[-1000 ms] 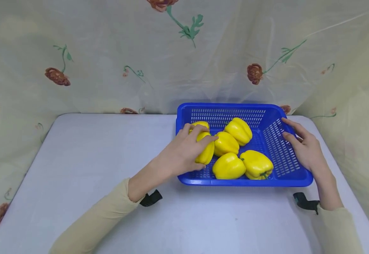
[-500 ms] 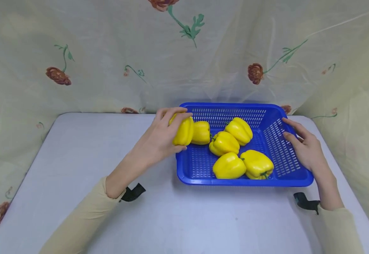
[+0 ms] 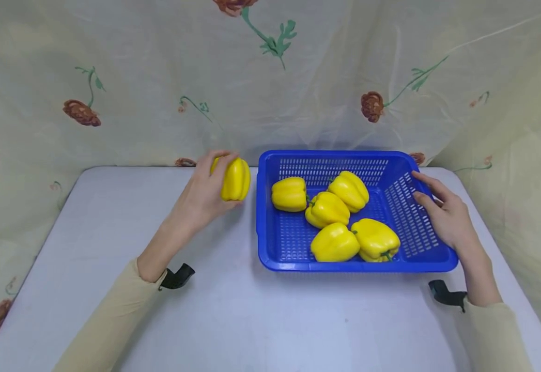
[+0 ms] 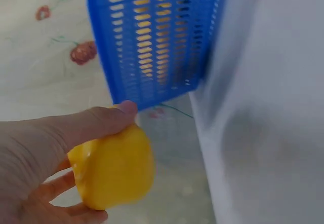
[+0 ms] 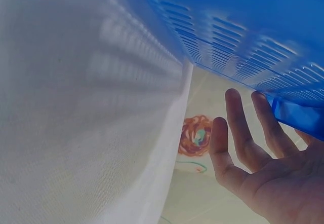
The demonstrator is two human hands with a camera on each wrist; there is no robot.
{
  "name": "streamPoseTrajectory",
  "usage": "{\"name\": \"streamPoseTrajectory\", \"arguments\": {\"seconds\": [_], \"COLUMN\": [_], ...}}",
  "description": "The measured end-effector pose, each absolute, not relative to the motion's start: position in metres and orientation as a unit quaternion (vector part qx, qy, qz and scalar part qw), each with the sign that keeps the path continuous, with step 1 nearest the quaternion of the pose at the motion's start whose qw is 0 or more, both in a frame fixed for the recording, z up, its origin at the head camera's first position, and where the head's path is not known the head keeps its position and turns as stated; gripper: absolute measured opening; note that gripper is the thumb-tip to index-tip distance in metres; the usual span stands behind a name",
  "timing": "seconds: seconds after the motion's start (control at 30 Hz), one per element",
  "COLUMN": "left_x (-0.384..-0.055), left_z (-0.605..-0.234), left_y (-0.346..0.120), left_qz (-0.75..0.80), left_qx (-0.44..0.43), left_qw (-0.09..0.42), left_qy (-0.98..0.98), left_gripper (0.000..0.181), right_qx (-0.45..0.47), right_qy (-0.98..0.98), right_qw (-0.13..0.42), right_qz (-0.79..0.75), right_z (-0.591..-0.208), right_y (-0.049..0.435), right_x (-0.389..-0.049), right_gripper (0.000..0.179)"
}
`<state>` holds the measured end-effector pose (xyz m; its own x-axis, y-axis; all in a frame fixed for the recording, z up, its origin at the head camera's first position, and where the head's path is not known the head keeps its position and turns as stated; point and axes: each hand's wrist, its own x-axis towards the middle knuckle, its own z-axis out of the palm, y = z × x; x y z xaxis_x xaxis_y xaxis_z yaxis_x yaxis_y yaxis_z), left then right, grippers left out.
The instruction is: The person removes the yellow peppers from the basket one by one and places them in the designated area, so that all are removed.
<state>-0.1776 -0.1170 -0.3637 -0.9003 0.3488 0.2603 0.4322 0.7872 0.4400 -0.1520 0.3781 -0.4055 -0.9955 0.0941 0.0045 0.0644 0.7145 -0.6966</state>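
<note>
My left hand [image 3: 203, 188] holds a yellow bell pepper [image 3: 236, 180] above the table, just left of the blue plastic basket [image 3: 357, 266]. In the left wrist view, the thumb lies on one side of this pepper [image 4: 119, 168] and fingers on the other. Several more yellow bell peppers [image 3: 327, 209] lie inside the basket. My right hand [image 3: 451, 219] holds the basket's right rim, with two digits reaching over it. In the right wrist view, other fingers [image 5: 243, 133] extend outside the slotted basket wall [image 5: 238, 41], below the rim.
A white-covered table [image 3: 270, 320] carries the basket near its back edge. Behind and at the sides hangs a pale curtain with flower patterns [image 3: 149, 77]. A black strap piece [image 3: 177, 276] sticks out at the left wrist, another [image 3: 447, 295] at the right.
My left hand has lifted one pepper out of the basket and carried it left, past the rim. A pepper that it partly hid now shows fully. The right hand has stayed in place.
</note>
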Motion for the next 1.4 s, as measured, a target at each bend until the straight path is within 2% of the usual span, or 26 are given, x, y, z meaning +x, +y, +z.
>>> {"name": "streamPoseTrajectory", "arguments": {"seconds": [0.27,0.63,1.07,1.3,1.4], "left_x": [-0.192,-0.198,-0.207,-0.209,-0.209], "left_z": [-0.391,-0.404,-0.412,-0.414,-0.415], "left_y": [-0.128,-0.127,-0.118,-0.116,-0.116], "left_qz": [-0.184,-0.203,-0.199,-0.205,-0.21], "left_qx": [-0.188,-0.166,-0.19,-0.191,-0.193], "left_qw": [0.057,0.008,-0.002,-0.01,-0.014], "left_qy": [-0.963,-0.965,-0.961,-0.96,-0.958], "left_gripper": [0.086,0.093,0.092,0.091,0.09], "right_qx": [-0.04,-0.03,-0.019,0.062,0.078], "right_qy": [-0.926,-0.927,-0.934,-0.962,-0.956], "right_qw": [0.021,0.022,0.013,-0.049,-0.065], "right_qz": [0.375,0.374,0.358,0.262,0.277], "right_z": [-0.406,-0.404,-0.403,-0.394,-0.393], "right_y": [0.378,0.372,0.379,0.388,0.39], "right_x": [-0.153,-0.156,-0.153,-0.167,-0.177], "right_gripper": [0.056,0.056,0.056,0.062,0.062]}}
